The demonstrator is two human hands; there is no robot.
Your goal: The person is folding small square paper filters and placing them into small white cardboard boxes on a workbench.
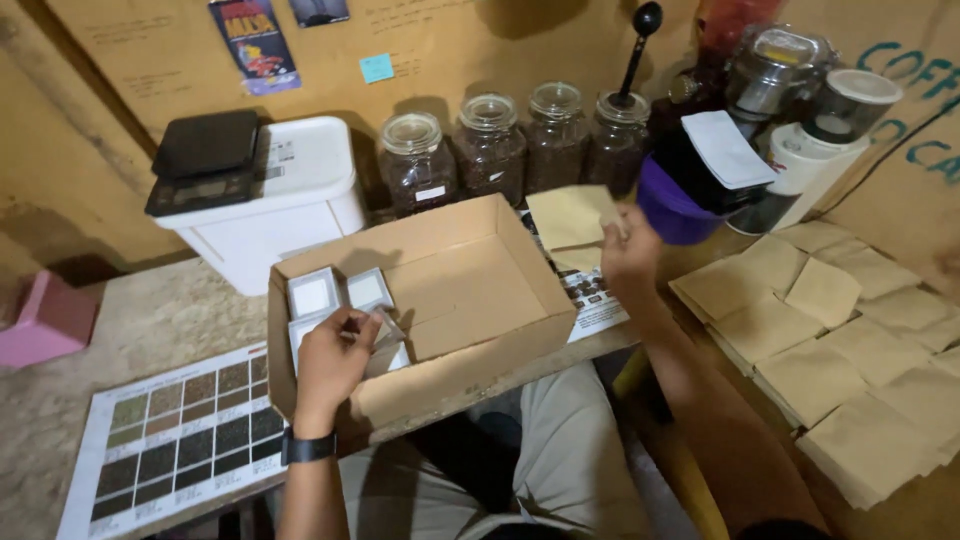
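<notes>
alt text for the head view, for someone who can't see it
A person's left hand reaches into an open cardboard box of small white packets, while the right hand holds up brown paper envelopes. More envelopes lie to the right.

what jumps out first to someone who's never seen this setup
The open cardboard box in the middle of the table draws the eye: the left hand reaches into its near-left corner among small white packets. Just past the box, the right hand holds up a flat tan paper pouch. Behind stands a row of glass jars of dark beans along the wall, and many more tan pouches lie spread out at the right.
</notes>
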